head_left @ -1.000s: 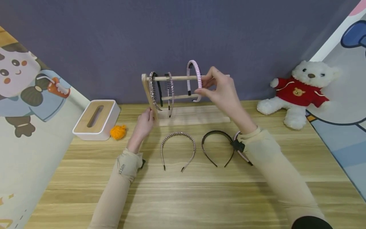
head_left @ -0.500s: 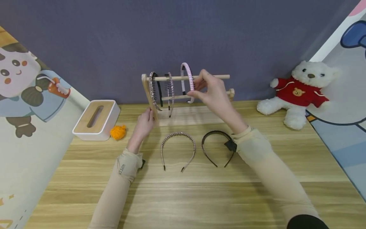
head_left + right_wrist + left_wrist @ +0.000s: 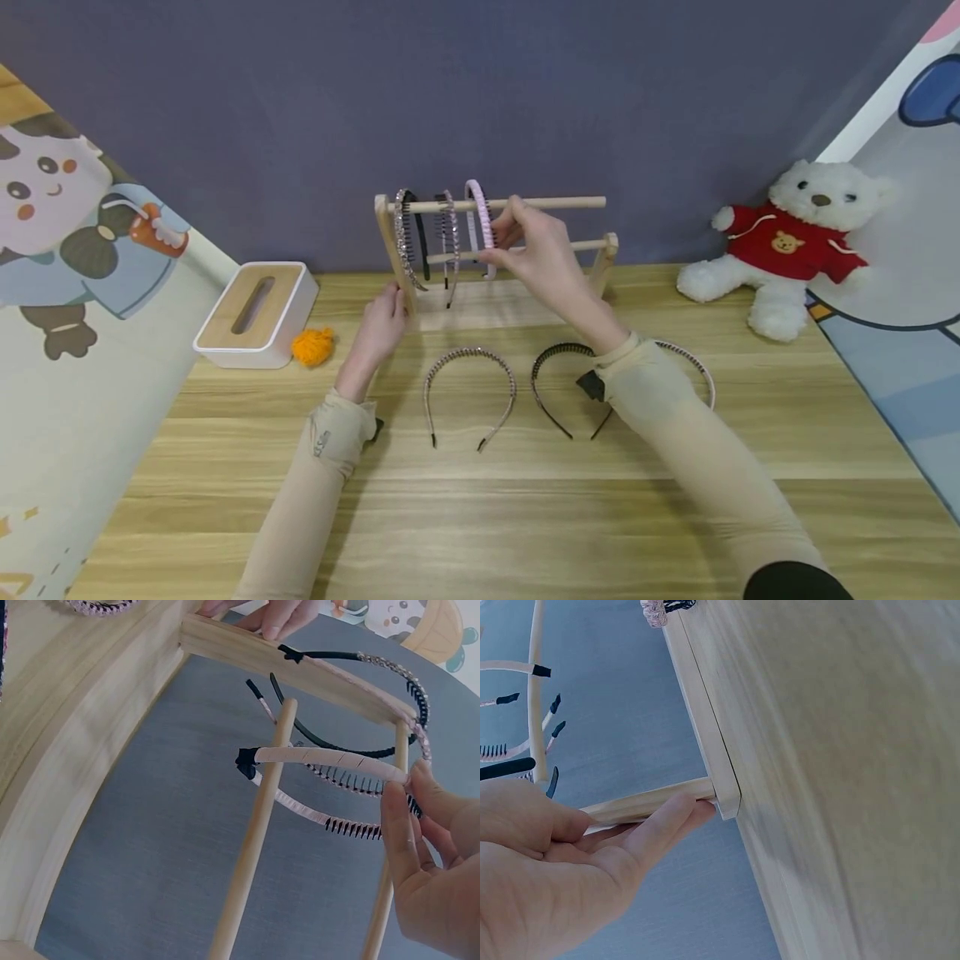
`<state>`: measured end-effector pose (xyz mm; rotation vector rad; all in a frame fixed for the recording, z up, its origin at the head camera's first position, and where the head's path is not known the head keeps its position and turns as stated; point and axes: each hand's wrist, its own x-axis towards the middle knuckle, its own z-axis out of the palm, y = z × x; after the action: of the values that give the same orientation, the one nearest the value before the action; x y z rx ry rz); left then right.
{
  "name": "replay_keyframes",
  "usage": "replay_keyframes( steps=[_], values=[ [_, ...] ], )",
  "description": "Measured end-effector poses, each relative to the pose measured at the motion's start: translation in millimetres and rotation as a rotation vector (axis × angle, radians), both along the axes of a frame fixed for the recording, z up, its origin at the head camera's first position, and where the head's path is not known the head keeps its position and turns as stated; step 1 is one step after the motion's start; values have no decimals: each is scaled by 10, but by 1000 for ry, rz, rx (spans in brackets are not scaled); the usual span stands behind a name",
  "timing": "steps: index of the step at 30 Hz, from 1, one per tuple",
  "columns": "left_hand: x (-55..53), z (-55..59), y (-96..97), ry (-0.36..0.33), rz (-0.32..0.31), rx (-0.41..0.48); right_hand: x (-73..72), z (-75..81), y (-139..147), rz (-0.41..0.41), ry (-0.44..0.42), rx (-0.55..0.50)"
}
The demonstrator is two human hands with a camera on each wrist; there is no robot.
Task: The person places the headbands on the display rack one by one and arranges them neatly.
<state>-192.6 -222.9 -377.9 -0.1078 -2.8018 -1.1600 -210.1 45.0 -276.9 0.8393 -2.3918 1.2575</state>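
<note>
Counter point(image 3: 450, 517) carries a wooden rack point(image 3: 487, 308), its upper rod point(image 3: 562, 202) running left to right. At the rack's left end, the left hand point(image 3: 381, 327) grips the side post point(image 3: 390, 246), well apart from the pink headband point(image 3: 483, 218); the right hand point(image 3: 543, 258) is much nearer. That band arches over the upper rod, tips downward, its long axis steep and crosswise to the rod, with a beaded headband point(image 3: 454, 233) hanging near its left. From the right fingers point(image 3: 400, 829) it lies leftward, its near side pinched with no clear gap.
</note>
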Motion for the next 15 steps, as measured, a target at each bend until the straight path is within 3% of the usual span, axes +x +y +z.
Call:
replay_keyframes(
  steps=[15],
  values=[
    [-8,-14,0,17,3,-2,30,-64,-58,-12,-53,-59]
  ],
)
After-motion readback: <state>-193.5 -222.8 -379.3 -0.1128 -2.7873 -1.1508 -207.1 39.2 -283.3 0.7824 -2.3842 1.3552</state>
